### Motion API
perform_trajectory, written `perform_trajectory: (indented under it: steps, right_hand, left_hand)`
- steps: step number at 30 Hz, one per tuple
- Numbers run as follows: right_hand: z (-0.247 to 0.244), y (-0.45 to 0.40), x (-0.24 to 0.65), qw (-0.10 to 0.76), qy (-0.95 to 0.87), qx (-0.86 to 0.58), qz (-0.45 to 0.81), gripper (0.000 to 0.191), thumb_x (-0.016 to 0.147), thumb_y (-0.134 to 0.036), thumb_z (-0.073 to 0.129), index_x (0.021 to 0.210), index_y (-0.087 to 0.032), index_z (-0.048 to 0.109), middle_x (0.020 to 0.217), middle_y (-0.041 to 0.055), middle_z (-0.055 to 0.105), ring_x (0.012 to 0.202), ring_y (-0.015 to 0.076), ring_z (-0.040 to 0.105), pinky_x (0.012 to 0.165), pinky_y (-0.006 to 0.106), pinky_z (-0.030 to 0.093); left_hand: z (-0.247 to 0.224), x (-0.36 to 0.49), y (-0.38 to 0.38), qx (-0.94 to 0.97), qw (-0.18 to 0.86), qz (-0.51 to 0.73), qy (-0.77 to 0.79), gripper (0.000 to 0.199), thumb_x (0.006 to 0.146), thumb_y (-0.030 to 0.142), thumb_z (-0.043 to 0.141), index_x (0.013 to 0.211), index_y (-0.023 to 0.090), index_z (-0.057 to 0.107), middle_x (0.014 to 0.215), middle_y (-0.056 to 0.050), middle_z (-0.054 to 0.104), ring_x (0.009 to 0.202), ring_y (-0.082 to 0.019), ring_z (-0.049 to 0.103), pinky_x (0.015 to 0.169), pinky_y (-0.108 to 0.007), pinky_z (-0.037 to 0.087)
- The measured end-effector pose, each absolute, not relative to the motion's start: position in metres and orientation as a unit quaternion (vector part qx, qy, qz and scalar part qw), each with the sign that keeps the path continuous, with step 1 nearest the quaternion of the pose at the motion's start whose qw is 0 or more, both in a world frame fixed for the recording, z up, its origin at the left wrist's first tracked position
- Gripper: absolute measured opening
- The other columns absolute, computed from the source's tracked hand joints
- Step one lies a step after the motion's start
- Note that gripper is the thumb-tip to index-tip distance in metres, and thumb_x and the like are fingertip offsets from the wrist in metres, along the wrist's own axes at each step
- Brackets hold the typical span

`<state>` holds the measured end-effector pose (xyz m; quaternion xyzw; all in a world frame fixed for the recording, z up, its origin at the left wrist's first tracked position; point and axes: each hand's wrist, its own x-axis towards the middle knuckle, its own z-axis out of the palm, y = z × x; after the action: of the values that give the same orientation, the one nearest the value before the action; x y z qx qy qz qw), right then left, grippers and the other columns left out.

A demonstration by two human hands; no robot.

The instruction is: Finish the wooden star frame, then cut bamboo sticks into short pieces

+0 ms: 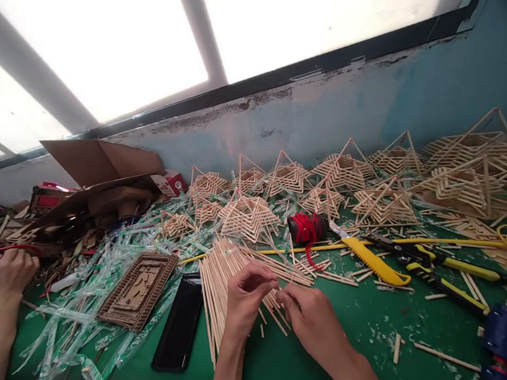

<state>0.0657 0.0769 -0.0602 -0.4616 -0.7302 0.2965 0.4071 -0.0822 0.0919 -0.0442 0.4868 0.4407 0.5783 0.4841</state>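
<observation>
My left hand is closed in a pinch, its thumb and fingertips pressed together above a bundle of thin wooden sticks. Close beside it, my right hand pinches too, fingertips almost meeting those of the left. Whatever is between the fingers is too small or hidden to make out. The sticks fan out on the green table behind and under my hands. Just left of the bundle lies a black rectangular tray-like object, next to a corrugated cardboard frame.
Several stick pyramids line the wall. Red thread on a spool, a yellow utility knife, pliers and a blue glue gun lie right. Clear plastic wrappers and another person's hand are left.
</observation>
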Motion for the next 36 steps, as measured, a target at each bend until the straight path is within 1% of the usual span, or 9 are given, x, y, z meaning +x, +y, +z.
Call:
perform_trajectory:
  steps: [3, 7, 10, 13, 15, 18, 22, 26, 36]
  right_hand:
    - [-0.060, 0.071, 0.072, 0.429, -0.720, -0.460, 0.295, 0.035, 0.100, -0.027, 0.042, 0.067, -0.020, 0.052, 0.061, -0.0004, 0.057, 0.052, 0.0122, 0.051, 0.050, 0.024, 0.032]
    - [-0.060, 0.074, 0.081, 0.476, -0.688, -0.463, 0.294, 0.031, 0.100, -0.030, 0.045, 0.072, -0.021, 0.056, 0.064, -0.0009, 0.058, 0.057, 0.0121, 0.054, 0.052, 0.022, 0.038]
    - [-0.063, 0.080, 0.090, 0.534, -0.613, -0.515, 0.273, 0.020, 0.100, -0.029, 0.045, 0.090, -0.020, 0.060, 0.067, -0.0012, 0.056, 0.058, 0.0126, 0.054, 0.054, 0.022, 0.042]
    - [-0.063, 0.085, 0.098, 0.615, -0.497, -0.580, 0.197, 0.032, 0.099, -0.029, 0.048, 0.128, -0.017, 0.046, 0.102, 0.0096, 0.061, 0.087, 0.0190, 0.060, 0.075, 0.030, 0.049]
    - [-0.063, 0.087, 0.101, 0.622, -0.478, -0.604, 0.140, 0.045, 0.096, -0.027, 0.049, 0.138, -0.016, 0.038, 0.124, 0.0169, 0.053, 0.109, 0.0261, 0.055, 0.090, 0.040, 0.046]
    - [-0.070, 0.088, 0.098, 0.526, -0.591, -0.600, 0.118, 0.032, 0.094, -0.019, 0.044, 0.125, -0.018, 0.053, 0.121, 0.0154, 0.056, 0.113, 0.0297, 0.051, 0.094, 0.047, 0.043]
    - [-0.085, 0.089, 0.089, 0.440, -0.674, -0.574, 0.150, 0.024, 0.090, -0.011, 0.044, 0.103, -0.019, 0.062, 0.107, 0.0113, 0.060, 0.099, 0.0264, 0.054, 0.084, 0.042, 0.048]
    - [-0.091, 0.087, 0.085, 0.400, -0.687, -0.586, 0.155, 0.026, 0.089, -0.008, 0.044, 0.102, -0.017, 0.064, 0.107, 0.0130, 0.059, 0.098, 0.0292, 0.052, 0.083, 0.045, 0.047]
    - [-0.087, 0.086, 0.084, 0.390, -0.703, -0.569, 0.172, 0.024, 0.091, -0.010, 0.042, 0.107, -0.018, 0.057, 0.104, 0.0122, 0.059, 0.098, 0.0280, 0.055, 0.081, 0.044, 0.051]
  left_hand:
    - [-0.045, -0.080, 0.092, 0.548, 0.432, 0.545, 0.464, 0.007, 0.080, 0.028, 0.076, 0.078, 0.023, 0.073, 0.082, -0.004, 0.060, 0.077, -0.018, 0.059, 0.067, -0.029, 0.051]
    - [-0.047, -0.082, 0.093, 0.614, 0.324, 0.502, 0.515, 0.017, 0.095, 0.031, 0.056, 0.087, 0.025, 0.071, 0.093, -0.006, 0.056, 0.084, -0.020, 0.059, 0.072, -0.031, 0.051]
    - [-0.050, -0.090, 0.095, 0.605, 0.215, 0.503, 0.578, 0.018, 0.096, 0.028, 0.051, 0.089, 0.025, 0.067, 0.096, -0.006, 0.055, 0.092, -0.021, 0.060, 0.082, -0.033, 0.051]
    - [-0.055, -0.098, 0.097, 0.593, 0.127, 0.466, 0.645, 0.018, 0.096, 0.024, 0.045, 0.092, 0.024, 0.063, 0.100, -0.007, 0.056, 0.093, -0.022, 0.061, 0.081, -0.034, 0.052]
    - [-0.059, -0.101, 0.098, 0.595, 0.108, 0.436, 0.667, 0.019, 0.095, 0.021, 0.042, 0.095, 0.022, 0.062, 0.103, -0.008, 0.057, 0.093, -0.023, 0.062, 0.081, -0.037, 0.054]
    - [-0.064, -0.100, 0.099, 0.617, 0.111, 0.411, 0.662, 0.025, 0.093, 0.016, 0.042, 0.106, 0.022, 0.063, 0.114, -0.011, 0.060, 0.109, -0.027, 0.061, 0.092, -0.043, 0.052]
    - [-0.070, -0.095, 0.099, 0.711, 0.090, 0.314, 0.623, 0.044, 0.092, 0.008, 0.038, 0.128, 0.024, 0.058, 0.140, -0.010, 0.055, 0.137, -0.029, 0.045, 0.112, -0.051, 0.040]
    - [-0.075, -0.095, 0.100, 0.750, 0.038, 0.244, 0.613, 0.046, 0.093, 0.008, 0.038, 0.136, 0.019, 0.052, 0.133, -0.012, 0.060, 0.131, -0.029, 0.049, 0.108, -0.053, 0.044]
    - [-0.070, -0.097, 0.098, 0.743, 0.021, 0.249, 0.621, 0.031, 0.082, -0.004, 0.039, 0.084, 0.019, 0.059, 0.102, -0.008, 0.064, 0.104, -0.026, 0.059, 0.092, -0.046, 0.051]
